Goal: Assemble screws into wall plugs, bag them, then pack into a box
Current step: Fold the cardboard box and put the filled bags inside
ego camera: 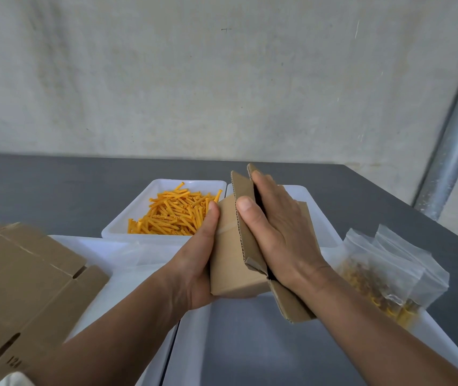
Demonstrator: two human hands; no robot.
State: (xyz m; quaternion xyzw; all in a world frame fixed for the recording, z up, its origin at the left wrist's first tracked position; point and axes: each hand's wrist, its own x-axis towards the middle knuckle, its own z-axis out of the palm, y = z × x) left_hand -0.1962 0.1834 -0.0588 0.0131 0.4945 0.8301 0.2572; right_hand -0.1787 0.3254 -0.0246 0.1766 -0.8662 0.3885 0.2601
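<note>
Both hands are on the small cardboard box [233, 266], lifted just in front of the white tray [119, 227] of orange wall plugs [172, 213]: left hand [194, 266] cupped round its side, right hand [280, 235] pinching a flap [240, 188] between thumb and flat fingers. The inside is hidden, probably empty, so brace with the left, crease each flap squarely, then go for the filled bags [389, 277].
</note>
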